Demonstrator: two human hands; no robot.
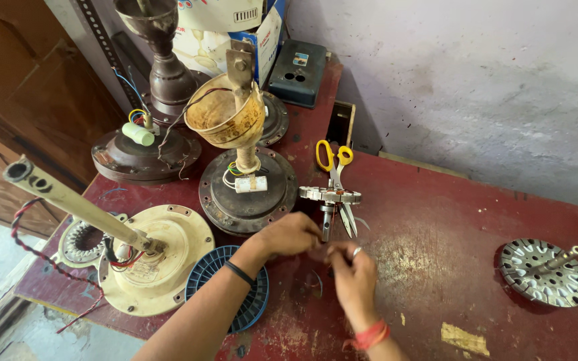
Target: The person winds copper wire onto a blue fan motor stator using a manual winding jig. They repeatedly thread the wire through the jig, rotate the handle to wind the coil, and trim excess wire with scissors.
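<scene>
Whatever is pinched between the fingertips is blurred and cannot be made out; the left hand (292, 234) and right hand (350, 271) are met, fingers curled nearly closed, over the red table (436, 241), just below one small stator (330, 195) on its shaft. One pair of yellow-handled scissors (334, 175) is laid touching that stator. Three fan motors (247, 190) are counted left, one blue grille (232, 284) is partly hidden by the left forearm, and one perforated rotor (544, 271) sits well apart right.
</scene>
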